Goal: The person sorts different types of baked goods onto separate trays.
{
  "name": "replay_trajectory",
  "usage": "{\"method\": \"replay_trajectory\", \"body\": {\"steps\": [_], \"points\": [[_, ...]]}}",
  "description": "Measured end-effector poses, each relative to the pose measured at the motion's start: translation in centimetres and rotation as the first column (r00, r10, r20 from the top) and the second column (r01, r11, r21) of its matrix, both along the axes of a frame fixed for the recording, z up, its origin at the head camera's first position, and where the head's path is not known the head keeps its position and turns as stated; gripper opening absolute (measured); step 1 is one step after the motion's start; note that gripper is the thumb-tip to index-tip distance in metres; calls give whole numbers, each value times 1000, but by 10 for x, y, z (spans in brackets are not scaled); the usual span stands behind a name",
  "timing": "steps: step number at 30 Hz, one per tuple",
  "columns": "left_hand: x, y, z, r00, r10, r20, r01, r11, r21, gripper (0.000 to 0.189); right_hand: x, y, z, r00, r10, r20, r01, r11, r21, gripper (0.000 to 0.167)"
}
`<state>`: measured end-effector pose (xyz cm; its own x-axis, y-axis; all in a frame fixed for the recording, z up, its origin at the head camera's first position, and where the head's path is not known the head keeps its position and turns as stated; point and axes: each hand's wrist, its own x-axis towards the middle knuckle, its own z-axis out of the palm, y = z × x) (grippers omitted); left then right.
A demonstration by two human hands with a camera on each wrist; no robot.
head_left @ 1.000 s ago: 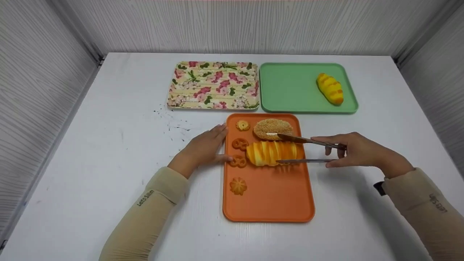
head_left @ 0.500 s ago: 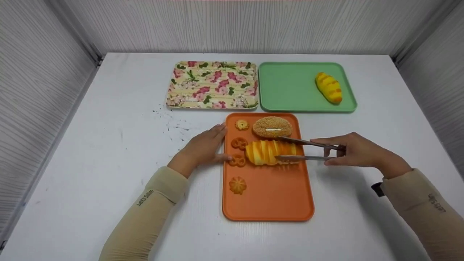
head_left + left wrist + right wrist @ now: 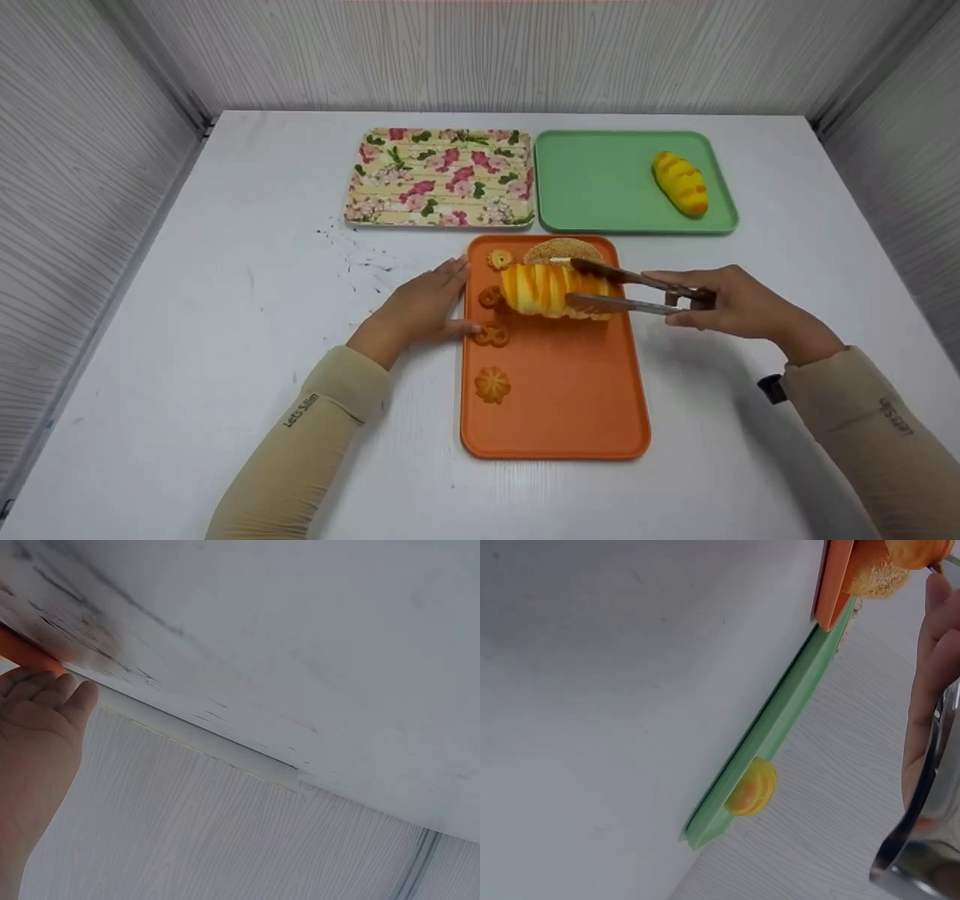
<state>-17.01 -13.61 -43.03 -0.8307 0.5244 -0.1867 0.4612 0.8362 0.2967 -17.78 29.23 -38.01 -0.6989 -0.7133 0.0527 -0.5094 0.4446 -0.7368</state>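
My right hand (image 3: pixel 742 304) grips metal tongs (image 3: pixel 656 283) whose tips pinch a yellow-orange sliced-top loaf (image 3: pixel 536 291). The loaf is raised over the upper half of the orange tray (image 3: pixel 562 409) and hides part of a sesame-coated bun (image 3: pixel 551 249) and of one pretzel biscuit (image 3: pixel 490 297). At the tray's left rim lies my left hand (image 3: pixel 420 306), fingers extended along the edge and thumb beside a second pretzel biscuit (image 3: pixel 493 334). In the right wrist view, the curved metal end of the tongs (image 3: pixel 926 862) shows below the hand.
Behind the orange tray are a flower-patterned tray (image 3: pixel 442 180) and a green tray (image 3: pixel 592 180), side by side. A yellow striped bread (image 3: pixel 681 184) lies on the green one. A round biscuit (image 3: pixel 500 259) and a flower-shaped biscuit (image 3: pixel 493 385) sit along the orange tray's left side.
The tongs have closed on the loaf and lifted it, carrying it toward the far end of the orange tray over the sesame bun. My left hand has stayed put.
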Motion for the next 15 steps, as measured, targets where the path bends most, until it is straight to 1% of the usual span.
{"method": "replay_trajectory", "body": {"steps": [4, 8, 12, 15], "points": [[0, 0, 0, 1000, 4, 7, -4, 1000, 0, 96, -7, -6, 3, 998, -44, -35, 42, 997, -57, 57], [1, 0, 1, 1000, 11, 8, -11, 1000, 4, 96, -18, -10, 4, 990, -131, -43, 128, 989, -71, 56], [1, 1, 2, 1000, 24, 11, -24, 1000, 4, 97, -26, -10, 6, 973, -232, -8, 231, 971, -64, 56], [1, 2, 2, 1000, 27, 12, -27, 1000, -1, 98, -30, -7, 7, 959, -281, 23, 282, 957, -60, 56]]}}
